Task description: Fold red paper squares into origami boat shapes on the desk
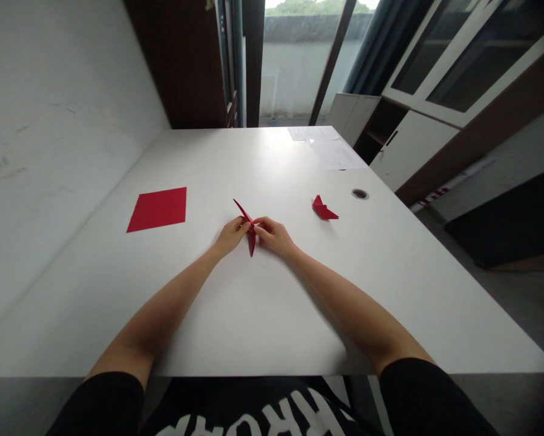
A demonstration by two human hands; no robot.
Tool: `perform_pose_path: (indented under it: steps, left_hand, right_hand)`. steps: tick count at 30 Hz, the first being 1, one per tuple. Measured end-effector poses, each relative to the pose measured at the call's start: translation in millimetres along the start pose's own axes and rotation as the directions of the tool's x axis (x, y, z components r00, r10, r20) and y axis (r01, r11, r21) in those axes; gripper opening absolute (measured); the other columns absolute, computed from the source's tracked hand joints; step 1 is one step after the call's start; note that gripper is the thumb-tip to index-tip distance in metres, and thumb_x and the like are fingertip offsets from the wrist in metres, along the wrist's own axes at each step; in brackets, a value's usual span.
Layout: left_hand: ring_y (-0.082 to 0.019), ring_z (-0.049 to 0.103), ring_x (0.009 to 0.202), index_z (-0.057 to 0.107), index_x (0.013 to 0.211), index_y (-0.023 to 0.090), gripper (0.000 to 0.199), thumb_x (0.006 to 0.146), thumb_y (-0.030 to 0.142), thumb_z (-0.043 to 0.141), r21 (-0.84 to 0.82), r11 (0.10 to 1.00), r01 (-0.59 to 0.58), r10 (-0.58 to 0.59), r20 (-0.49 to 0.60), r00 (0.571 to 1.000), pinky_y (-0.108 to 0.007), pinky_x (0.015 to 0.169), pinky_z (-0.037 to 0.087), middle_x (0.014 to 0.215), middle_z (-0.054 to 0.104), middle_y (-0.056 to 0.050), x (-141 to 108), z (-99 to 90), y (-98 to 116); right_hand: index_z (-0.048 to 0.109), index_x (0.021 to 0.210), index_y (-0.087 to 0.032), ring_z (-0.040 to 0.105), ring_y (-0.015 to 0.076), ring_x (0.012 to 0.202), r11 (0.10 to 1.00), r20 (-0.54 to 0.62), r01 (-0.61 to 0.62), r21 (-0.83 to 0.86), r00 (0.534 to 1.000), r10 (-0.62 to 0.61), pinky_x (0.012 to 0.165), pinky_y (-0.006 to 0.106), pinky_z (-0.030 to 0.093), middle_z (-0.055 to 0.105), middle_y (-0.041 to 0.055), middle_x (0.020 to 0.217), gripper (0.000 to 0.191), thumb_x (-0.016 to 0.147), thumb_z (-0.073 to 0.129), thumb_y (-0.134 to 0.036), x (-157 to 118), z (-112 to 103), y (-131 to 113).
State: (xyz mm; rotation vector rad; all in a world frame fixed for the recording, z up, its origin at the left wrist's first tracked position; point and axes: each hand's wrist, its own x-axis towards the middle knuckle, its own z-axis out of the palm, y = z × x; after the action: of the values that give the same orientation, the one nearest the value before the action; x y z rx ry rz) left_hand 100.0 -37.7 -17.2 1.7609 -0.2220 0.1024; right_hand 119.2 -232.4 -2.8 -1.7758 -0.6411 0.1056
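Observation:
Between my two hands is a folded piece of red paper [252,245], with one long point rising up and to the left and another pointing down toward me. My left hand [231,235] pinches its middle from the left, thumb on the near side. From the right, the fingers of my right hand [274,235] are closed on the same middle part. The fingertips cover the centre folds. Farther right on the table lies a folded red paper figure [324,209]. A flat red paper sheet [159,209] lies to the left.
White sheets of paper [337,155] lie at the table's far right. A round cable hole [359,194] sits near the right edge of the white table [253,321]. A wall [49,91] borders the left side; cabinets [417,145] stand beyond the right edge.

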Motion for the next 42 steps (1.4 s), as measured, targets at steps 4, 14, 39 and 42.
perform_pose_path:
  steps: [4, 14, 39, 42]
  left_hand:
    - [-0.018, 0.068, 0.085, 0.069, 0.098, 0.017, 0.020, 0.093, 0.034, 0.059, 0.090, 0.996, -0.002, 0.007, -0.057, 0.998, -0.031, 0.081, 0.054, 0.093, 0.073, -0.004, -2.5, 2.2, 1.8]
    - [-0.016, 0.065, 0.093, 0.072, 0.094, 0.019, 0.016, 0.090, 0.016, 0.057, 0.254, 0.956, -0.148, 0.172, -0.075, 0.982, -0.028, 0.078, 0.058, 0.105, 0.064, -0.006, -10.2, 4.9, 27.4]
    - [-0.020, 0.052, 0.140, 0.056, 0.139, 0.027, 0.049, 0.093, 0.014, 0.050, 0.096, 0.995, -0.030, 0.059, -0.318, 0.946, -0.037, 0.119, 0.041, 0.149, 0.057, -0.001, -20.3, 29.6, 42.3]
    - [-0.021, 0.054, 0.138, 0.061, 0.136, 0.027, 0.047, 0.093, 0.014, 0.050, 0.071, 0.995, -0.067, 0.085, -0.277, 0.957, -0.040, 0.120, 0.040, 0.146, 0.060, -0.002, -17.2, 25.5, 35.1]
  right_hand:
    - [0.068, 0.107, -0.021, 0.061, 0.0154, 0.071, 0.999, -0.027, 0.006, -0.037, 1.000, -0.007, 0.068, 0.028, 0.048, 0.070, 0.0004, 0.081, 0.030, 0.093, 0.057, -0.045, -0.7, 1.1, -2.7]
    - [0.063, 0.101, -0.021, 0.064, 0.0167, 0.077, 0.990, -0.138, 0.014, -0.140, 0.990, -0.034, 0.067, 0.028, 0.050, 0.071, 0.0022, 0.087, 0.019, 0.091, 0.056, -0.035, -4.6, 2.6, -9.2]
    - [0.059, 0.121, -0.023, 0.064, 0.0198, 0.084, 0.857, -0.236, 0.093, -0.507, 0.941, -0.242, 0.077, 0.030, 0.051, 0.067, 0.0068, 0.107, 0.035, 0.088, 0.050, -0.017, -11.4, 15.2, -31.3]
    - [0.061, 0.119, -0.023, 0.065, 0.0219, 0.090, 0.905, -0.282, 0.058, -0.421, 0.940, -0.192, 0.080, 0.032, 0.052, 0.069, 0.0079, 0.111, 0.035, 0.087, 0.049, -0.018, -8.1, 11.2, -28.5]
